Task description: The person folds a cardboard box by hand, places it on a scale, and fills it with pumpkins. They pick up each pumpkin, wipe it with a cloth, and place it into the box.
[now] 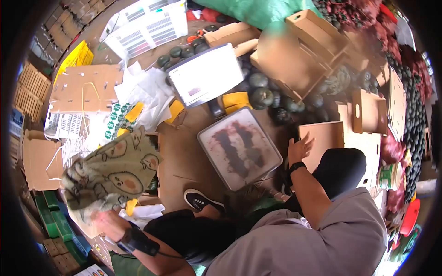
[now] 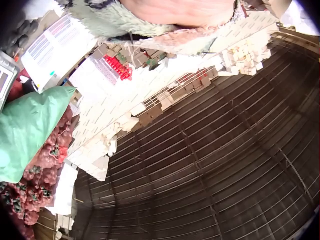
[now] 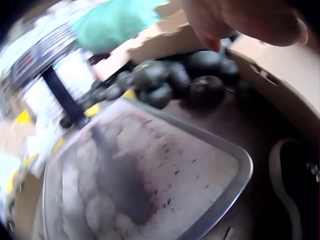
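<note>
My left hand (image 1: 109, 224) grips the lower edge of a fleecy pale-green cloth (image 1: 122, 172) printed with rounded cartoon figures. In the left wrist view that hand (image 2: 182, 11) lies against the cloth's folds (image 2: 117, 22). The cloth hangs over something at the left, and what lies beneath is mostly hidden. My right hand (image 1: 300, 148) is held out with its fingers spread and nothing in them, to the right of a platform scale's stained metal pan (image 1: 239, 148). Blurred fingers (image 3: 245, 20) of the right hand show beyond the pan in the right wrist view.
Dark green pumpkins (image 1: 261, 96) lie behind the scale. Cardboard boxes (image 1: 317, 34) stand at the back right, with an open box (image 1: 322, 138) by my right knee. White crates (image 1: 147, 27) stand at the back left. A shoe (image 1: 202, 201) rests on the floor before the pan.
</note>
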### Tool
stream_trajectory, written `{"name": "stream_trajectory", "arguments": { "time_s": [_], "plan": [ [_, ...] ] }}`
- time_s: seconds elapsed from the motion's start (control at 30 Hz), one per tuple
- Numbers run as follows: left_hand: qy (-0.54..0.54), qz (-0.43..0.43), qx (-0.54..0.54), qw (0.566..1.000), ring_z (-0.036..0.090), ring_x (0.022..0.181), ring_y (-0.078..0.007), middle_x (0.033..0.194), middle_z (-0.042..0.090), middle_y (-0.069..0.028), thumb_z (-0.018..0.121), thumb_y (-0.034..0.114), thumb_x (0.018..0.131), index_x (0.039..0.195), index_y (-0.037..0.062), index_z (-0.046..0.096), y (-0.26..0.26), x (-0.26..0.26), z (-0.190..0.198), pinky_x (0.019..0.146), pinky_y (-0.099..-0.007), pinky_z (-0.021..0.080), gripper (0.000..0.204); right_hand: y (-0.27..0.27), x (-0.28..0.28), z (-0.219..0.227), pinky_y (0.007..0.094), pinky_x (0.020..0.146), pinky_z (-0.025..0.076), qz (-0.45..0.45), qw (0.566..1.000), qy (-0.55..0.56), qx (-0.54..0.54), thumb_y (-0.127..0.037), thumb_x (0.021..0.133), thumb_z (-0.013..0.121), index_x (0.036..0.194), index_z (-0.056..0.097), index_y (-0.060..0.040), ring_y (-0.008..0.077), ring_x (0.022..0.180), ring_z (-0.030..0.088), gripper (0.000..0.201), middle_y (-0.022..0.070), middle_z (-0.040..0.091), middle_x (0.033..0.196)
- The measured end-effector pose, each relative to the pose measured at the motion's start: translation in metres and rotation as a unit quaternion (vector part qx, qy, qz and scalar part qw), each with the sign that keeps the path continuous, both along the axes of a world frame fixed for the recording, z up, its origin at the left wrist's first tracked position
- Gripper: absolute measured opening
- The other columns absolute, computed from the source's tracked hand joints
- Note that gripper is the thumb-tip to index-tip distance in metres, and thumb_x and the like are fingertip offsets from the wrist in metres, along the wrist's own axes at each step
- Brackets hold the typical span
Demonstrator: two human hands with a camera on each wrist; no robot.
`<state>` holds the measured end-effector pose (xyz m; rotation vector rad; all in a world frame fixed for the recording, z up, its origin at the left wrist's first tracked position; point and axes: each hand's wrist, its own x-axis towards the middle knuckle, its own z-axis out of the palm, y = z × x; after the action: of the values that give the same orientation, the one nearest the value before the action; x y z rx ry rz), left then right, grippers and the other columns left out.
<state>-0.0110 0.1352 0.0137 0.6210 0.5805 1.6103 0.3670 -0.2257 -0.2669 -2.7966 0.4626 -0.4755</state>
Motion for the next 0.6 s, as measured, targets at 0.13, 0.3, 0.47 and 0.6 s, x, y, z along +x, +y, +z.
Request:
{"name": "stream_trajectory", "arguments": {
  "time_s": [0.13, 0.3, 0.47, 0.6],
  "plan": [
    [-0.017, -0.030, -0.110, 0.993, 0.054, 0.106, -0.0225, 0.111, 0.060, -0.0117, 0.042, 0.022, 0.091, 0.112, 0.0013, 0.057, -0.016, 0.065, 0.031, 0.096, -0.0379, 0.041, 0.033, -0.137, 0.010, -0.087, 0.0421, 0.089, 0.046, 0.089, 0.937, 0.325, 0.089, -0.028, 0.084, 0.061, 0.127, 0.051, -0.0100, 0.0369, 0.113, 0.054, 0.048, 0.0218, 0.057, 0.119],
    [-0.082, -0.249, 0.024, 0.965, 0.056, 0.083, -0.0262, 0.083, 0.058, -0.0085, 0.041, 0.029, 0.083, 0.077, 0.0042, 0.056, 0.013, 0.082, 0.018, 0.083, -0.0393, 0.047, 0.030, -0.127, 0.000, -0.039, 0.0451, 0.081, 0.047, 0.117, 0.988, 0.055, 0.089, -0.017, 0.093, 0.048, 0.103, 0.060, -0.0045, 0.0363, 0.094, 0.058, 0.020, 0.0164, 0.061, 0.100],
    [-0.114, -0.396, 0.149, 0.899, 0.059, 0.090, -0.0276, 0.089, 0.063, -0.0107, 0.041, 0.030, 0.083, 0.078, 0.0047, 0.060, 0.024, 0.089, 0.012, 0.083, -0.0412, 0.047, 0.032, -0.073, -0.013, 0.024, 0.0358, 0.071, 0.050, 0.291, 0.915, -0.050, 0.274, -0.013, 0.090, 0.055, 0.110, 0.061, -0.0081, 0.0249, 0.082, 0.061, 0.021, 0.0137, 0.062, 0.091],
    [-0.028, -0.116, -0.025, 0.992, 0.059, 0.094, -0.0276, 0.096, 0.064, -0.0113, 0.042, 0.028, 0.083, 0.084, 0.0055, 0.062, 0.014, 0.084, 0.017, 0.088, -0.0422, 0.046, 0.030, -0.043, -0.084, 0.042, 0.0402, 0.068, 0.052, 0.569, 0.812, -0.067, 0.115, -0.015, 0.081, 0.055, 0.102, 0.060, -0.0131, 0.0277, 0.081, 0.064, 0.022, 0.0081, 0.064, 0.086]
  ]
}}
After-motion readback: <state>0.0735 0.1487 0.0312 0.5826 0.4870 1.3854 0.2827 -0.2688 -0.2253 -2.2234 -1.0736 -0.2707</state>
